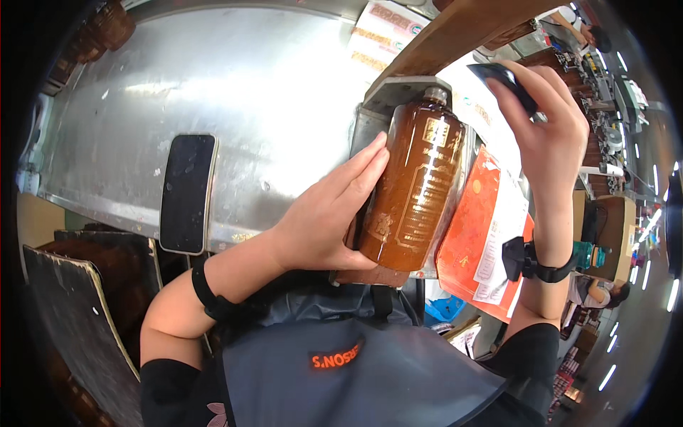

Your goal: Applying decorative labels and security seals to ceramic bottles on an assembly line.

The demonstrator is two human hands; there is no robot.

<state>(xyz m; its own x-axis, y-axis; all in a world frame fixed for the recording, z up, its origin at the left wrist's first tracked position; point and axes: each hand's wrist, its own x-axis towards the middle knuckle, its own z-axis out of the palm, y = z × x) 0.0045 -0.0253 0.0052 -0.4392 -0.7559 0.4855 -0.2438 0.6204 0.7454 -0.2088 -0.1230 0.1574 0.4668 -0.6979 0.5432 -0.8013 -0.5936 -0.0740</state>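
A large amber-brown bottle [413, 188] with gold print lies on a grey holder [398, 92], its neck pointing away from me. My left hand [331, 206] grips the bottle from its left side, fingers along the body and thumb near its base. Raised to the right of the bottle's neck, my right hand [551, 117] pinches a glossy black curved piece [504, 85] between thumb and fingers. That piece is apart from the bottle, and its exact kind is unclear.
A smartphone [188, 192] lies on the metal table [284, 85] at left. Orange-red sheets [469, 235] and white papers [496, 249] sit right of the bottle. A brown beam [455, 35] crosses beyond it. Dark boards [78, 306] stand at lower left. A person [601, 292] is far right.
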